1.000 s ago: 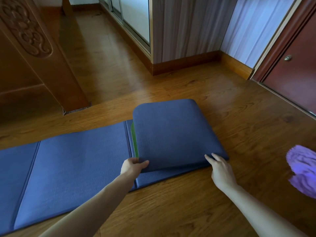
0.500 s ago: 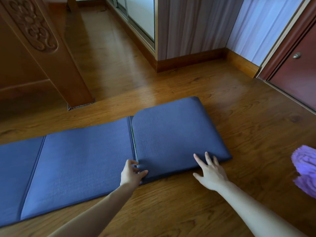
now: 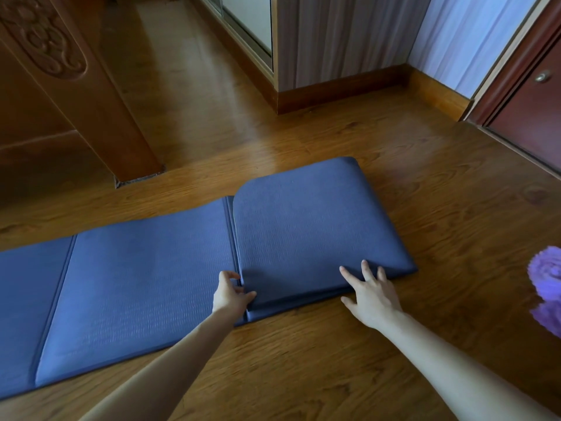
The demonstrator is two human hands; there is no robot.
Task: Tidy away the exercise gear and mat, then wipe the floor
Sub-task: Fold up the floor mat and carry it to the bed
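A blue folding exercise mat (image 3: 145, 268) lies across the wooden floor, its right end folded over into a flat stack (image 3: 315, 226). My left hand (image 3: 230, 296) pinches the near left corner of the folded stack at the crease. Spread fingers of my right hand (image 3: 368, 297) press flat on the stack's near edge. A purple knobbly object (image 3: 546, 287) lies on the floor at the right edge, partly cut off by the frame.
A carved wooden post (image 3: 91, 95) stands behind the mat on the left. A wall corner with wooden skirting (image 3: 334, 92) is at the back, a dark red door (image 3: 534, 117) at the right. Bare wooden floor (image 3: 303, 360) surrounds the mat.
The folded section, raised one second ago with green showing underneath, now lies flat. My right hand moved from its right corner onto the near edge and spread its fingers.
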